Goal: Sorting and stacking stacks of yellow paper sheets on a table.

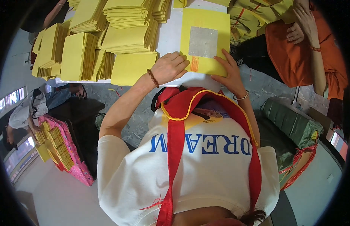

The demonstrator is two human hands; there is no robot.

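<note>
A yellow paper sheet (186, 30), which looks like the top of a thin stack, lies on the white tabletop in front of me. It carries a silver-grey square (203, 41) and an orange printed strip (195, 64). My left hand (170, 68), with a brown bead bracelet at the wrist, is closed at the sheet's lower left edge, fingers curled. My right hand (232, 73) grips the lower right corner, its thumb along the near edge and its fingers on the right side. The undersides of both grips are hidden.
Folded yellow paper bundles (129, 35) are piled to the left. More yellow bundles (250, 19) lie at the far right, beside a person in orange clothing (287, 49). A green wrapped package (291, 120) stands to my right. Another person (28, 109) works at a pink-covered table (79, 169).
</note>
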